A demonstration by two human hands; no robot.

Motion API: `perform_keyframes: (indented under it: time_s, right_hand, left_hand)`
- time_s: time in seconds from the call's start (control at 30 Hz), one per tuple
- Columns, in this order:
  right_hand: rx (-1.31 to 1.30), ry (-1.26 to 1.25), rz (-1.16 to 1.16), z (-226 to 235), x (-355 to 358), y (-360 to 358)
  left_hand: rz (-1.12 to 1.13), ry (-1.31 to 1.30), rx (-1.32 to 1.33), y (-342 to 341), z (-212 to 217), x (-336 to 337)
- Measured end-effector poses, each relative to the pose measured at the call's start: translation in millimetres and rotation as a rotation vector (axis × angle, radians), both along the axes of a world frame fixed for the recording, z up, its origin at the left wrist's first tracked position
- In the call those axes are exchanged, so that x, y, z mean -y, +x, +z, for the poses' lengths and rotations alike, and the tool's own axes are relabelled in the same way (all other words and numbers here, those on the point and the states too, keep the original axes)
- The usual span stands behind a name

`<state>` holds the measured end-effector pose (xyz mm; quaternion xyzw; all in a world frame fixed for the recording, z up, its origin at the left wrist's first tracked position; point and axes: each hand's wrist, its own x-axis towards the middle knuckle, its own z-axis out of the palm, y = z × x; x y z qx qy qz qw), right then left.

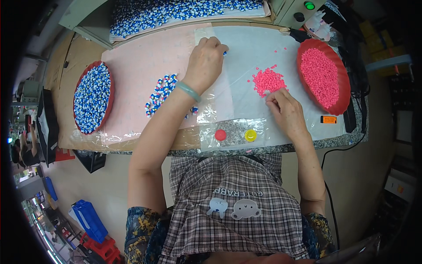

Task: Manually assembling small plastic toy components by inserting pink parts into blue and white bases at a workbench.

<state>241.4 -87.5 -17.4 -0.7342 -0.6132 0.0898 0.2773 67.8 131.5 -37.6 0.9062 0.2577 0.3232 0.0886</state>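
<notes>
Left hand (205, 61) pinches a small blue piece (224, 53), just beyond the blue-white pile (161, 93). Right hand (286, 111), fingers curled, picks at the pink pile (267, 81); pink-filled red tray (324, 75) sits right beside it.

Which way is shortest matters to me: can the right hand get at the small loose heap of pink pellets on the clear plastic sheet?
Probably yes: the right hand rests beside the small loose heap of pink pellets, fingertips at its edge, nothing between.
</notes>
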Motion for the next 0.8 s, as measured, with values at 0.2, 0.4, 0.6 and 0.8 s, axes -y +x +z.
perform_keyframes:
  time_s: [0.2, 0.4, 0.6, 0.8]
  right_hand:
    - [0.005, 0.018, 0.112, 4.3, 5.7, 3.6]
    - [-0.472, -0.045, -0.001, -3.9, 18.9, 5.0]
    - [-1.113, -0.049, 0.034, -4.2, 28.7, 2.0]
    - [-1.247, -0.075, 0.003, 0.6, 35.0, -4.3]
  left_hand:
    - [-0.005, 0.121, -0.181, 11.9, -4.0, -10.5]
    - [-0.067, 0.019, 0.034, 2.3, 19.6, 13.5]
    - [-0.194, -0.854, 0.221, -19.2, 40.5, 80.4]
    - [-0.323, -1.399, 0.333, -33.9, 45.5, 120.8]
